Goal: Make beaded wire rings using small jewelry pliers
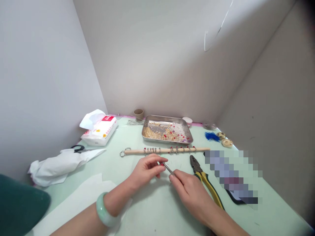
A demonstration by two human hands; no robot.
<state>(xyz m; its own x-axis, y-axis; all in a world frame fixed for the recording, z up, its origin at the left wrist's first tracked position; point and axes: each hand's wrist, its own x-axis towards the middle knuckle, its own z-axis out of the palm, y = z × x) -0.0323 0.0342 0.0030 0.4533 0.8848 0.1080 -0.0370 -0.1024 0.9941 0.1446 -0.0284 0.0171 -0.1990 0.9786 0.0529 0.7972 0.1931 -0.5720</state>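
Note:
Near the middle of the green table, my left hand pinches a small piece with a red bead between thumb and fingers. My right hand is closed around a slim metal tool, whose tip touches the red-beaded piece. Just beyond my hands lies a wooden stick with several small metal rings and red beads along it. Behind the stick, a metal tray holds gold, clear and red beads. Pliers with yellow and black handles lie beside my right hand.
A tissue pack, scissors and crumpled white tissue are on the left. A small cup stands at the back. Blue threads and a blurred-out dark-edged object lie on the right.

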